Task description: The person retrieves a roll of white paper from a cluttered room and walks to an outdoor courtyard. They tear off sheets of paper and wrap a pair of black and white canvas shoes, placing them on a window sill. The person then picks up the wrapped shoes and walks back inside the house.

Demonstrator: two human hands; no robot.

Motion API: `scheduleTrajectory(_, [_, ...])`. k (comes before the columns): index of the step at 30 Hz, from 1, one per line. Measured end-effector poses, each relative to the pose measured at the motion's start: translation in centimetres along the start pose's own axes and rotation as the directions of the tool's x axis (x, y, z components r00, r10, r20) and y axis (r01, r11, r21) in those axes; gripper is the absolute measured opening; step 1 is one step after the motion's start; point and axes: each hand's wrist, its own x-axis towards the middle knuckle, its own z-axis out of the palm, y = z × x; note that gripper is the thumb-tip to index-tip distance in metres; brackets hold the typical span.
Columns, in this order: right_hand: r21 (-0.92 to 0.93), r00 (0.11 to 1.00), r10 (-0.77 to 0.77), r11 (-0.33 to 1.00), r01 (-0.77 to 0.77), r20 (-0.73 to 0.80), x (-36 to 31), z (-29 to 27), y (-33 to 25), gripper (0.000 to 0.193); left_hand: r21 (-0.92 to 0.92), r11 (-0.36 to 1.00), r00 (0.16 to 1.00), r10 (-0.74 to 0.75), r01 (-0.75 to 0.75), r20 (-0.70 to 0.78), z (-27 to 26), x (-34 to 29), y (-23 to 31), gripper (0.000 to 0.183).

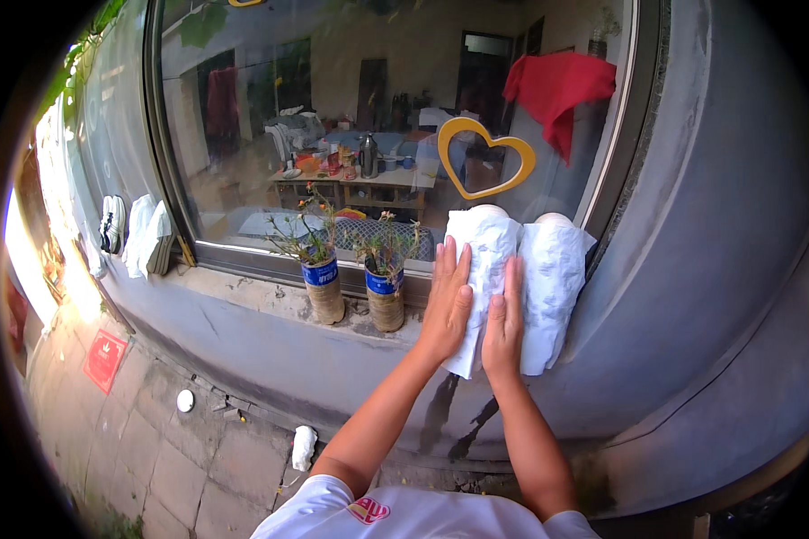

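Two shoes wrapped in white tissue paper lean upright against the window at the sill's right end; their pale rounded tips show at the top. My left hand [447, 305] lies flat along the left side of the left wrapped shoe [484, 247], fingers stretched upward. Against that shoe's right side rests my right hand [504, 328], its fingers straight and the palm turned inward. The right wrapped shoe [553, 287] stands just beside it, apart from my left hand. Dark wet streaks [438, 413] run down the wall below.
Two cut-bottle planters [324, 292] [386, 301] stand on the sill [243, 292] left of my hands. Farther left lean a dark-and-white shoe [112, 225] and paper-covered shoes [148, 235]. A white bundle [304, 447], a white disc [185, 401] and a red sheet [105, 360] lie on the paving.
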Motion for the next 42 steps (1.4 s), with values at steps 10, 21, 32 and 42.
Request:
scheduleTrajectory(10, [-0.131,0.991,-0.103,0.985,0.113,0.082,4.5,-0.1,0.0,0.052,0.19,0.974,0.991,0.116,-0.126,0.06,-0.7,3.8,1.2,0.052])
scheduleTrajectory(21, [-0.115,0.989,-0.115,0.986,0.124,0.088,4.7,-0.3,0.9,0.049,0.058,0.991,0.991,0.118,-0.122,0.06,-0.3,4.1,-0.5,0.056])
scheduleTrajectory(32, [-0.073,0.996,-0.066,0.995,0.07,0.053,4.5,1.0,1.4,0.053,0.003,0.997,0.996,0.081,-0.081,-0.037,-0.4,3.9,-1.0,0.058])
scheduleTrajectory(42, [-0.116,0.993,-0.09,0.988,0.097,0.071,4.4,0.3,1.9,0.054,-0.024,0.995,0.995,0.1,-0.101,-0.021,-0.2,3.8,-0.8,0.054])
